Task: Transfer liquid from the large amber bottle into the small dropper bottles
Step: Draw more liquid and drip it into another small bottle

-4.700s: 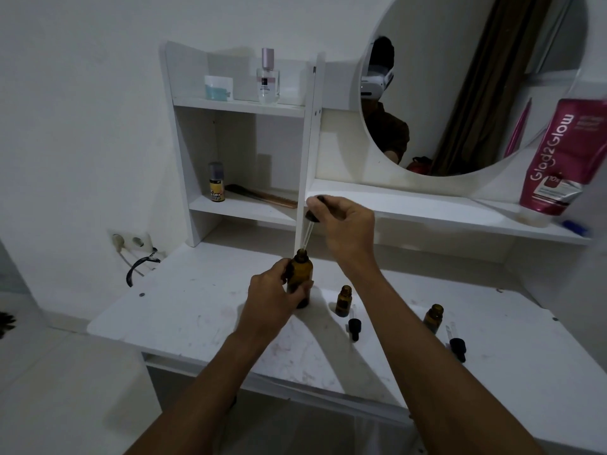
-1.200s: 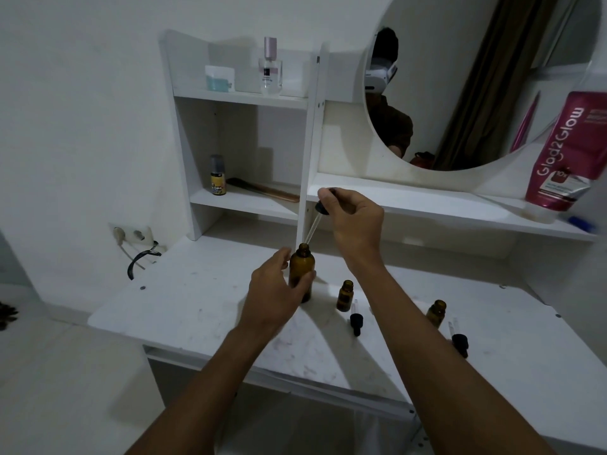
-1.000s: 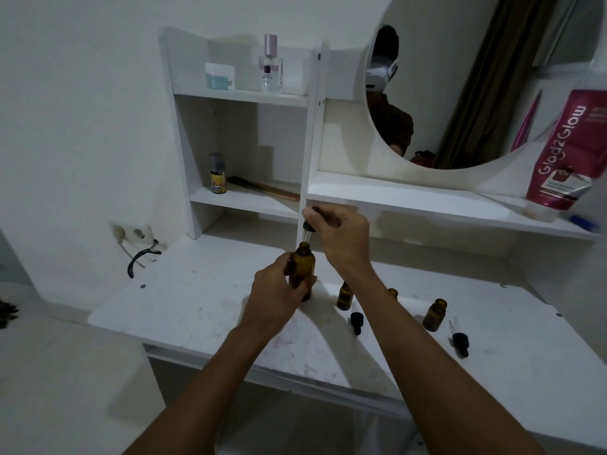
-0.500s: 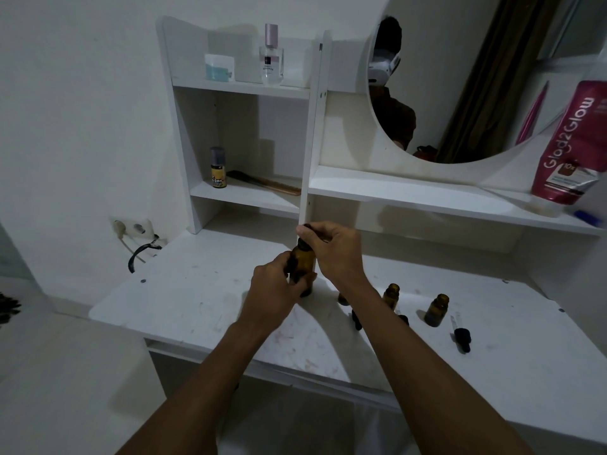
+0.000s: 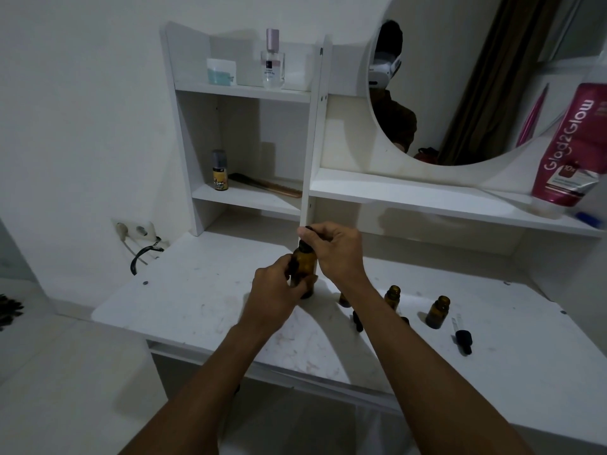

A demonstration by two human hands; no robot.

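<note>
Our left hand (image 5: 279,290) wraps the large amber bottle (image 5: 305,269), which stands upright on the worktop (image 5: 197,300). Its fingers (image 5: 283,267) curl round the glass from the left. Our right hand (image 5: 335,251) sits directly above it, thumb and forefinger pinching the black dropper cap (image 5: 308,229) at the bottle's mouth. The cap is down on the neck, so the glass pipette is inside and out of sight.

We judge this to be the loading step: the dropper is dipped to draw liquid. We cannot tell whether the bulb is being squeezed or the cap turned.

Below and to the right of the right fingers, two small dropper bottles (image 5: 392,295) (image 5: 438,308) stand open on the worktop, well apart from the big bottle. A third is mostly hidden behind our right wrist. A loose dropper (image 5: 463,338) lies further right of them. Whether any small bottle holds liquid is too dark to tell.

The next move calls for a straight lift of the dropper out of the neck while the left fingers steady the big bottle. The tip must then travel down and rightward to a narrow small mouth, where careful aim and a gentle squeeze will matter.
</note>
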